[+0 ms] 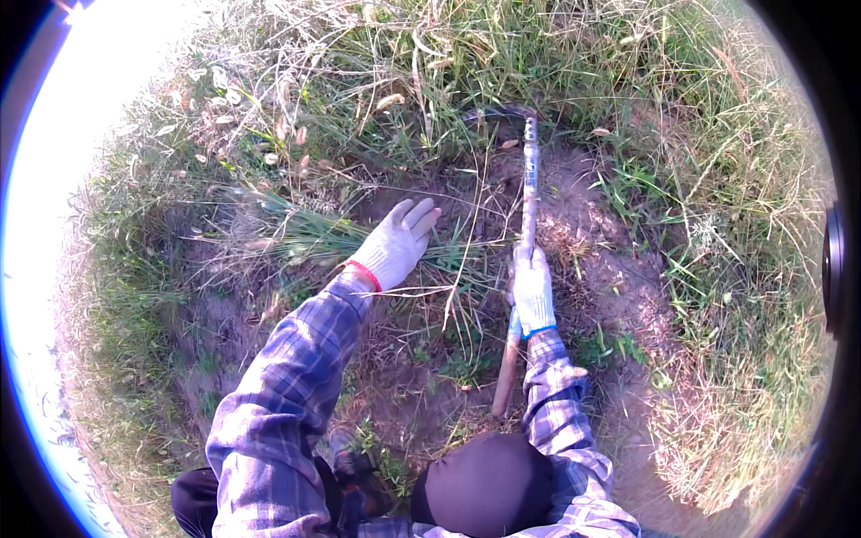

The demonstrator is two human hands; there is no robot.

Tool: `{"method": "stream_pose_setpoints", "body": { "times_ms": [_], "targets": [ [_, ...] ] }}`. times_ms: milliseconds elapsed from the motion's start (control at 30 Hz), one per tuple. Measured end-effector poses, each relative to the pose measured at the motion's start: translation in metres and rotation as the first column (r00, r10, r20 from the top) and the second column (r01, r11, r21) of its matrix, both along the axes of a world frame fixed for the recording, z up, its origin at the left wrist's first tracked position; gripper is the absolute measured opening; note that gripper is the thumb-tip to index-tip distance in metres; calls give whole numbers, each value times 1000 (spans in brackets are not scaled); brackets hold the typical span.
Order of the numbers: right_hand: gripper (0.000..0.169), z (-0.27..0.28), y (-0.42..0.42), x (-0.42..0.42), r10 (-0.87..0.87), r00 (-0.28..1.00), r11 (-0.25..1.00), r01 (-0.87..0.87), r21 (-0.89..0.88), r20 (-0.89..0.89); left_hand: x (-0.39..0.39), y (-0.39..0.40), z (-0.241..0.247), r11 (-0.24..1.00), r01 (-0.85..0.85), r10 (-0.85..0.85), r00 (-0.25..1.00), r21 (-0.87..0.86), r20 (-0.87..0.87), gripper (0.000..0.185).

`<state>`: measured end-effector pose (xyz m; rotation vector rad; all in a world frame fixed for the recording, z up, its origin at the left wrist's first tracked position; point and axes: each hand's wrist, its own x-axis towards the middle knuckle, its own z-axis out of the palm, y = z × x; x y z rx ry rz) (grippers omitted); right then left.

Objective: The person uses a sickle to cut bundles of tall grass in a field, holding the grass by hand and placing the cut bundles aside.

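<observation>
My right hand [533, 289], in a white knit glove with a blue cuff, grips the long handle [530, 175] of a sickle. The handle's lower end runs back beneath my forearm. At the far end, the curved sickle blade [501, 111] points left, partly hidden among grass stems. My left hand [398, 241], gloved in white with a red cuff, reaches out with its fingers extended. It lies over a loose bundle of long green grass [306, 225]; no stems show in its grasp, and its thumb is hidden.
Standing grass [578, 47] rises ahead, with more along both sides. Bare soil [605, 249] shows right of the handle, and dry straw [706, 437] lies at lower right. My dark-clothed knee [491, 484] and a shoe [356, 464] are close below.
</observation>
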<state>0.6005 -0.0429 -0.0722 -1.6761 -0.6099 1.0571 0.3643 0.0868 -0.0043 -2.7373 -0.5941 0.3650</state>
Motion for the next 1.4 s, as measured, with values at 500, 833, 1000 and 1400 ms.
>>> {"method": "stream_pose_setpoints", "body": {
  "times_ms": [500,833,1000,1400],
  "targets": [
    [41,30,-62,-28,506,775,863,-456,-219,379,4,81,-22,921,-389,390,917,-24,84,25],
    [41,-16,50,9,318,786,946,-300,-122,530,12,99,-50,794,-608,592,772,-3,230,23],
    [37,-39,-67,-5,371,881,896,-257,-363,294,6,99,-44,830,-557,556,820,-34,136,21],
    [24,57,-221,12,289,937,765,-103,-636,195,-84,18,-19,918,-330,356,930,-220,92,31]
  ]
}}
